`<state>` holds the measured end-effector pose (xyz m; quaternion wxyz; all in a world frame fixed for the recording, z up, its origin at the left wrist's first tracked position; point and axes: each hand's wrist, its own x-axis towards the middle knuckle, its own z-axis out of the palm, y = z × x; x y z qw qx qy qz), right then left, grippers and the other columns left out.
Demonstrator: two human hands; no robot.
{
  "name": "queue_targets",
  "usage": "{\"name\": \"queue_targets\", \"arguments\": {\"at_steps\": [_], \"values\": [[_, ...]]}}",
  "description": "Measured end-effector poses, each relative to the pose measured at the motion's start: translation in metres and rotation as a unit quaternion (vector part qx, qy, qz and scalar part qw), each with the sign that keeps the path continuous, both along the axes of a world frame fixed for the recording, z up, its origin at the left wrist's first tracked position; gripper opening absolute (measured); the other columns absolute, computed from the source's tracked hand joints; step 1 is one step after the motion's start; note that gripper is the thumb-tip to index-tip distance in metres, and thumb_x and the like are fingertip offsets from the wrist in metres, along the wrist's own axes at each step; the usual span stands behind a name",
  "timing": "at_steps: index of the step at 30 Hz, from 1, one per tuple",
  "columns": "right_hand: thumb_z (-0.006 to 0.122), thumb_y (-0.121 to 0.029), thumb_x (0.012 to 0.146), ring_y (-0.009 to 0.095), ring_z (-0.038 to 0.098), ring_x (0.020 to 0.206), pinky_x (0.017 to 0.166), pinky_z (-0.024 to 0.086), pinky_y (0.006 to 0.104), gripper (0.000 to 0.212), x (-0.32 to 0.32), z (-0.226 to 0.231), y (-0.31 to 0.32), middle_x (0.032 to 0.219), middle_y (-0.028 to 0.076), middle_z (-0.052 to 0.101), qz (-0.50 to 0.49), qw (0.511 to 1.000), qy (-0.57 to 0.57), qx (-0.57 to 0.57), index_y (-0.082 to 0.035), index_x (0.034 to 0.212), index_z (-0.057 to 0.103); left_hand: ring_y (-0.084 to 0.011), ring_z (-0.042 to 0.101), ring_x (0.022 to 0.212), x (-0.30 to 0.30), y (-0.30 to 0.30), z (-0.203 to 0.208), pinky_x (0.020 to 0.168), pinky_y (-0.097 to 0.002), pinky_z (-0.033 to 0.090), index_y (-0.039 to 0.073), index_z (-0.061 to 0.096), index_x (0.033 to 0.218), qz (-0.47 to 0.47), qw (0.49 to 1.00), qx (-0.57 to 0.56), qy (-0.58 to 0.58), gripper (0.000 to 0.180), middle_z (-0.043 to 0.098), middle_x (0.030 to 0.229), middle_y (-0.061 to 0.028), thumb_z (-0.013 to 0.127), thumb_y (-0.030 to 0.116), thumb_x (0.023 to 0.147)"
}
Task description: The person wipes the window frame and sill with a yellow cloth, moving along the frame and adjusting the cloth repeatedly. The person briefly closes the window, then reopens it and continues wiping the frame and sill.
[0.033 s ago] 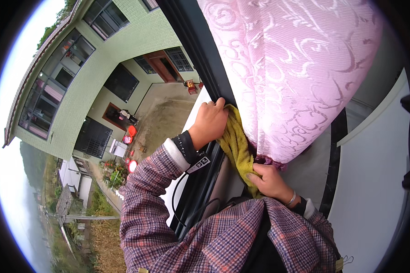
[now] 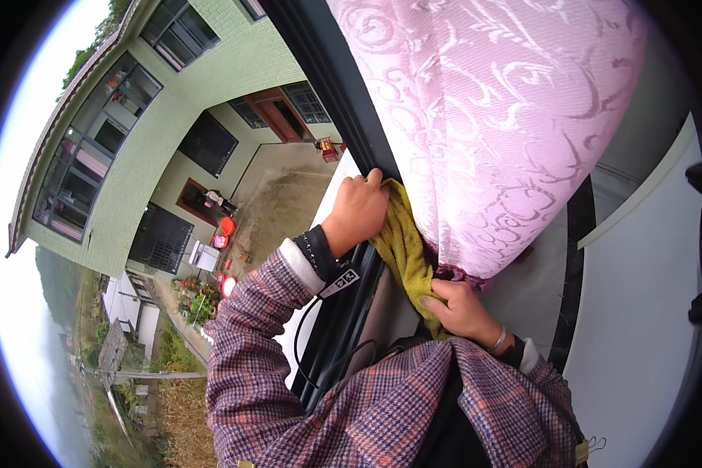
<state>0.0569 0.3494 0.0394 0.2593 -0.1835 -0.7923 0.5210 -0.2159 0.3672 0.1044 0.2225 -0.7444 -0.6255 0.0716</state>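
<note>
A yellow-green cloth point(image 2: 402, 238) is stretched between two hands near the centre of the frame. Its long axis runs on a steep slant: the upper end points to the upper left, the lower end to the lower right. The left hand point(image 2: 359, 209) has its grip closed on the upper end, beside the dark window frame point(image 2: 324, 70). The right hand point(image 2: 462, 312) has its grip closed farther down, thumb across the cloth, whose lower end hangs past it. Just right of the cloth, a pink patterned curtain point(image 2: 491, 117) fills the upper right, narrowing downward to a purple trim point(image 2: 469, 278) near the right hand.
</note>
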Motion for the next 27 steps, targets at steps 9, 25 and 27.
{"name": "queue_targets", "arguments": {"at_steps": [9, 25, 27], "values": [[0.066, -0.016, 0.09, 0.039, 0.05, 0.061, 0.058, 0.043, 0.043, 0.025, 0.003, 0.0, -0.005, 0.071, 0.024, 0.052, -0.02, 0.999, 0.04, -0.002, 0.004, 0.083, 0.052, -0.0246, 0.068, 0.067, -0.011, 0.012, -0.01, 0.057, -0.038, 0.049, 0.009, 0.069, 0.086, 0.015, 0.999, -0.038, -0.013, 0.012, 0.067, 0.077, -0.0103, 0.058, 0.014, 0.084], [0.066, -0.014, 0.091, 0.016, 0.039, 0.058, 0.055, 0.04, 0.0375, 0.026, 0.026, -0.025, -0.005, 0.065, 0.02, 0.045, -0.073, 0.995, 0.036, -0.05, 0.004, 0.082, 0.049, -0.0287, 0.067, 0.082, 0.027, -0.037, 0.029, 0.068, -0.0392, 0.052, 0.005, 0.062, 0.095, -0.048, 0.983, 0.069, -0.163, 0.016, 0.064, 0.087, -0.0102, 0.062, 0.009, 0.08], [0.066, -0.014, 0.09, 0.013, 0.04, 0.06, 0.055, 0.041, 0.0364, 0.026, 0.034, -0.033, -0.005, 0.065, 0.018, 0.044, -0.074, 0.994, 0.033, -0.078, 0.004, 0.082, 0.05, -0.0331, 0.065, 0.082, 0.046, -0.066, 0.04, 0.07, -0.0413, 0.054, 0.007, 0.064, 0.106, -0.14, 0.96, -0.038, -0.238, 0.027, 0.063, 0.096, -0.0112, 0.068, 0.007, 0.079]]}}
